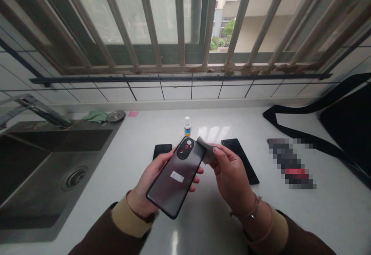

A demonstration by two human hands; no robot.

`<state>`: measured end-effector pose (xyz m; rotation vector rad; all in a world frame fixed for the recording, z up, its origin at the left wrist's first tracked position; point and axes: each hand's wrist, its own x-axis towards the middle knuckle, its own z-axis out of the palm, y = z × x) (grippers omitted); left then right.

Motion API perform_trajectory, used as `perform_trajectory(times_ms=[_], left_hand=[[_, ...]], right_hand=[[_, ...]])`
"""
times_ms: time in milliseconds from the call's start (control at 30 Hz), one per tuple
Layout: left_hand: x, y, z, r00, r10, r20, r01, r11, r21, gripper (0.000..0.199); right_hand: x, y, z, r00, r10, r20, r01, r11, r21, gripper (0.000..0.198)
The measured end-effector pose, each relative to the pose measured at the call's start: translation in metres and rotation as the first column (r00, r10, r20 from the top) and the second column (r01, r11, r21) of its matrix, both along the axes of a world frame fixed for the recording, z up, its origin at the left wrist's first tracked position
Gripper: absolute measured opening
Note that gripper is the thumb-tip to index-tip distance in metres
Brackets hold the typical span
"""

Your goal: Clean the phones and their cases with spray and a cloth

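Note:
My left hand [150, 177] is wrapped round a dark, semi-transparent phone case [171, 191], held tilted above the counter with its back up. A small white label sits on its back, and the camera cutout is at the upper end. I cannot tell whether a phone is inside. Between the thumb and fingers of my right hand [228, 171] is a folded grey cloth [206, 150], touching the case's upper right edge. Just beyond the case stands a small white spray bottle [187, 126], its lower part hidden. A black phone-like slab [243, 162] lies behind my right hand.
Another dark flat item [162, 150] lies partly behind my left hand. On the left are a steel sink [95, 139], a faucet [43, 110], a green cloth [95, 116] and a drain strainer [116, 116]. A black strap [304, 110] and a blurred-out object [291, 164] lie right.

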<state>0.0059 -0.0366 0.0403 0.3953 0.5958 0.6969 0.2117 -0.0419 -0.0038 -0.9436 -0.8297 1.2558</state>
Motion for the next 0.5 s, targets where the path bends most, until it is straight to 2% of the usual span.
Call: perform_trajectory(times_ms=[100, 167, 233, 400, 500], left_hand=[[0.005, -0.003, -0.002, 0.983, 0.122, -0.135, -0.104, 0.986, 0.134, 0.054], [0.009, -0.006, -0.005, 0.946, 0.21, -0.248, -0.136, 0.949, 0.284, 0.055], [0.011, -0.01, -0.007, 0.903, 0.278, -0.328, -0.143, 0.914, 0.379, 0.057], [0.014, -0.013, -0.009, 0.853, 0.368, -0.37, -0.207, 0.889, 0.408, 0.058], [0.013, -0.011, -0.015, 0.847, 0.366, -0.384, -0.191, 0.886, 0.423, 0.06]], right_hand=[[-0.002, 0.002, -0.004, 0.999, 0.051, 0.001, -0.051, 0.999, -0.007, 0.033], [-0.004, 0.001, -0.006, 0.995, 0.098, 0.008, -0.097, 0.995, -0.019, 0.037], [-0.006, 0.0, -0.009, 0.991, 0.135, 0.019, -0.135, 0.99, -0.036, 0.04], [-0.009, -0.002, -0.014, 0.983, 0.185, 0.014, -0.185, 0.982, -0.048, 0.039], [-0.009, -0.002, -0.016, 0.977, 0.208, -0.046, -0.211, 0.976, -0.047, 0.036]])
